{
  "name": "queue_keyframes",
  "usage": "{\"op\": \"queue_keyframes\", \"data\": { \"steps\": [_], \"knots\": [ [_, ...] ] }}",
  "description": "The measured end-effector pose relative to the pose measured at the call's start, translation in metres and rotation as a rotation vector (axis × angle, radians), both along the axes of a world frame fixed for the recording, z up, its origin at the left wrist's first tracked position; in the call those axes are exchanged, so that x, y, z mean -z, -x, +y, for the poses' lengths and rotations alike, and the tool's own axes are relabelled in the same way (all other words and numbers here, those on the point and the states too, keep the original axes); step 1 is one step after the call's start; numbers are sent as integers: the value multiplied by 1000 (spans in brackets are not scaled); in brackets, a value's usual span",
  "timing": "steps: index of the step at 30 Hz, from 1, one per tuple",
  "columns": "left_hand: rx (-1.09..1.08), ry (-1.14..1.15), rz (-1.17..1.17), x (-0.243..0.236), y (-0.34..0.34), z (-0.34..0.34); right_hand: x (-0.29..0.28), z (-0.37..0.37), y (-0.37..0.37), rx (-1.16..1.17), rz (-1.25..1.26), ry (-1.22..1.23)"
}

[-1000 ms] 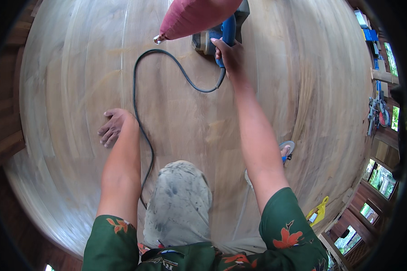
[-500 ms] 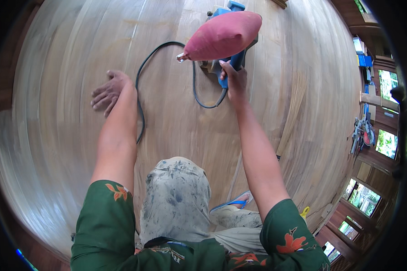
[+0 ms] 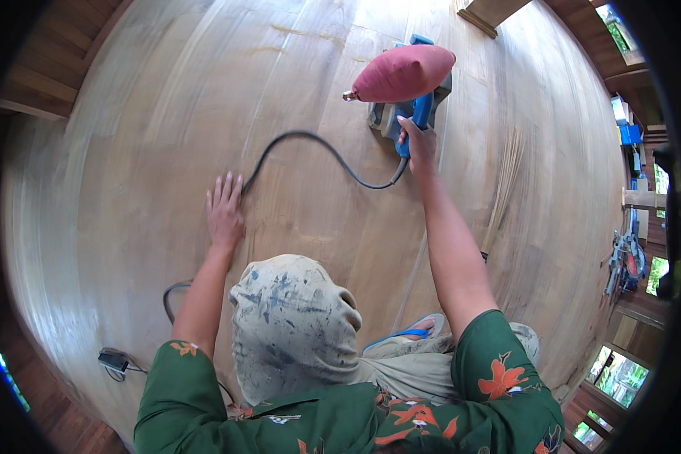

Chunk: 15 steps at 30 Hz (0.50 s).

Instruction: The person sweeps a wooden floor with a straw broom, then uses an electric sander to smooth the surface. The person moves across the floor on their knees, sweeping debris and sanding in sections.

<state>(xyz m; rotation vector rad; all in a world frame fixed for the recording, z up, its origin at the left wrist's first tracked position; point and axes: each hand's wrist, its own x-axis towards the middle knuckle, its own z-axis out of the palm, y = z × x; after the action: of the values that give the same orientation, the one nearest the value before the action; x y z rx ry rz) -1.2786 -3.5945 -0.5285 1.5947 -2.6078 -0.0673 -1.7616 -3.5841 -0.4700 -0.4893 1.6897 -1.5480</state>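
A blue belt sander [image 3: 424,106] stands on the wooden floor [image 3: 318,219] ahead of me to the right, its pink dust bag [image 3: 405,74] hiding much of the top. My right hand [image 3: 418,142] is wrapped around the sander's rear handle. From that handle a black power cord [image 3: 299,135] loops leftward across the boards and passes by the fingers of my left hand [image 3: 225,212]. That left hand lies palm down on the floor with its fingers stretched out and open. Whether its fingertips touch the cord I cannot tell.
A bundle of thin sticks like a broom [image 3: 505,185] lies right of my right forearm. At lower left sits a small black plug box [image 3: 113,359] with wires. A wooden post [image 3: 492,15] rises at the far right; tools [image 3: 626,261] are along the right wall.
The sander and my right hand now appear farther right in view. My left hand has come nearer and rightward, down onto the boards. The cord's loop has widened, and the view has shifted.
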Motion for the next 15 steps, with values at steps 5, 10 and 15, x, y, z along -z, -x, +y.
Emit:
{"op": "queue_keyframes", "data": {
  "steps": [5, 10, 15],
  "knots": [
    [-78, -193, -7, -32, -126, 132, -13, 5, -8, 18, 11, -44],
    [-215, -205, 139, -80, -138, 190, -31, 20, -14, -15, -30, -2],
    [-609, -222, 213, -95, -105, 151, -48, 46, -44, -121, -117, -9]
  ]
}}
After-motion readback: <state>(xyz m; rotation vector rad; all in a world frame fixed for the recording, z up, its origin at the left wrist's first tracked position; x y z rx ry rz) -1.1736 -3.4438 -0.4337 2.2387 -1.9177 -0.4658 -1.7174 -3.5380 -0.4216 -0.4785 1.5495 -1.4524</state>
